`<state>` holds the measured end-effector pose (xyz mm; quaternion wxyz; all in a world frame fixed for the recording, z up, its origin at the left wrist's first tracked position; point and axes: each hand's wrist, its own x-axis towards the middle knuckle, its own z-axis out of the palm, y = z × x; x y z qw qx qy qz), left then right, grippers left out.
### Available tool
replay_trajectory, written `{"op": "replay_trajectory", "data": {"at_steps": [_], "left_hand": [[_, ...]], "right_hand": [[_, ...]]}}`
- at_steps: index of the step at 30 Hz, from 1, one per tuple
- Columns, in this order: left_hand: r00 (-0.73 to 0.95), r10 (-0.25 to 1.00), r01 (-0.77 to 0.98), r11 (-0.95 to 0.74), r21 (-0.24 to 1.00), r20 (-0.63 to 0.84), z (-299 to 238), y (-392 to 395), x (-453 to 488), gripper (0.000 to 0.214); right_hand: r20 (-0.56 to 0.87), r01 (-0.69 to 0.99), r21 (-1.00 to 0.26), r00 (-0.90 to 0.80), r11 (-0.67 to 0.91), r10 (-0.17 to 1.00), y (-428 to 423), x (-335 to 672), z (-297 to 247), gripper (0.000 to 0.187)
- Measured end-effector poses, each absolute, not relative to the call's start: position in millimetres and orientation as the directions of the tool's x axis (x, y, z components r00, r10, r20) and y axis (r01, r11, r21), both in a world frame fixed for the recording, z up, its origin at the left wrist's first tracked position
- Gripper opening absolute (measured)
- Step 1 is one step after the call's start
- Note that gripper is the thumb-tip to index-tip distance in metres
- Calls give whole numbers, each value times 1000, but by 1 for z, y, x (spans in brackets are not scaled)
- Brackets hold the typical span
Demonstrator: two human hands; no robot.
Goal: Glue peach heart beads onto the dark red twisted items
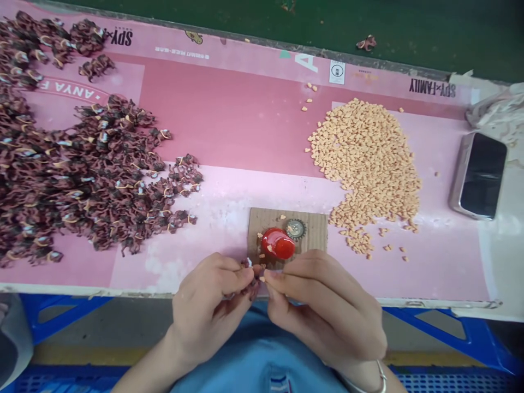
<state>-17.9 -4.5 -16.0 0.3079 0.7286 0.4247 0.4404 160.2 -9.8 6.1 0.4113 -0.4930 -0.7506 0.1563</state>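
So, right over the middle of the table's (229, 120) near edge: left hand (216, 300) pinches a little maroon figurine (252, 286), mostly hidden by the fingers. Right hand (323, 305) has a tiny tan piece (262, 279) at its thumb and fingertip, right beside it. Can't tell if they're touching, so I'd call this one unfinished.

Just past the fingers there's a brown board (317, 218) with a red cap (278, 244), a metal bottle cap (296, 229) and some tan crumbs. Kinda close to the knuckles, but not really blocking anything imo.

Toward the left edge, a huge figurine heap (102, 174); done or waiting, no clue. Right of centre, a fat tan pile (368, 147), so I'd guess plenty's left. Phone (483, 176) by the right edge, out of the way, crumpled plastic (497, 112) near the far right corner. One stray figurine (366, 43) lies beyond the far edge.
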Motion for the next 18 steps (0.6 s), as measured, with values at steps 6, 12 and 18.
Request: {"op": "replay_trajectory", "data": {"at_steps": [6,12,18], "left_hand": [[267,876,451,-482,751,402,-13,-2,-17,17],[281,871,519,-491,699,403,-11,-1,-17,11],[308,887,616,-462,639,344,-1,22,-48,3]], "right_hand": [[434,672,-532,-307,516,847,-8,163,10,12],[352,657,-613,-271,440,896,-20,177,13,28],[443,819,-574,277,32,852,-40,256,-3,34]]}}
